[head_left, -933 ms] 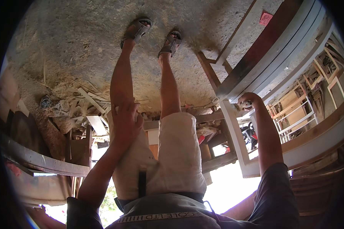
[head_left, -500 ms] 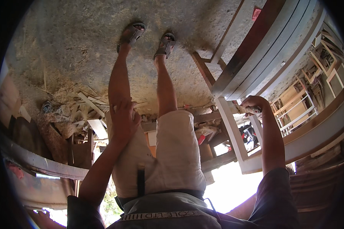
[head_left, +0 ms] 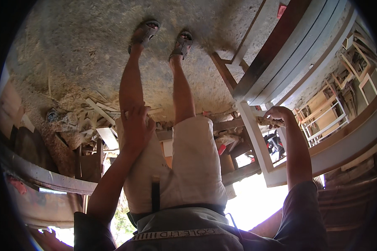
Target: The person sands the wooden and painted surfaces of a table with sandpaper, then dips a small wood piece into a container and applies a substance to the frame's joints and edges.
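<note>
My left hand (head_left: 139, 127) rests on my left knee with its fingers spread over the edge of the beige shorts (head_left: 197, 167). It holds nothing. On the right, my right hand (head_left: 279, 115) is closed at the top of a pale wooden frame (head_left: 251, 134), by the end of the long grey boards (head_left: 276, 69). A small tan, crumpled-looking thing (head_left: 264, 121) shows under its fingers, too small to name. The fingertips are partly hidden.
Wood offcuts (head_left: 98, 113) and sawdust lie on the rough floor at left. Several wooden frames (head_left: 326, 115) lean at the far right. A brown wooden bar (head_left: 224, 73) stands beside the boards. A curved pale board edge (head_left: 50, 178) runs along the left.
My right hand has shifted slightly, and the tan thing now shows to the left of its fingers. My left hand has slid a little on the knee, its fingers spreading more.
</note>
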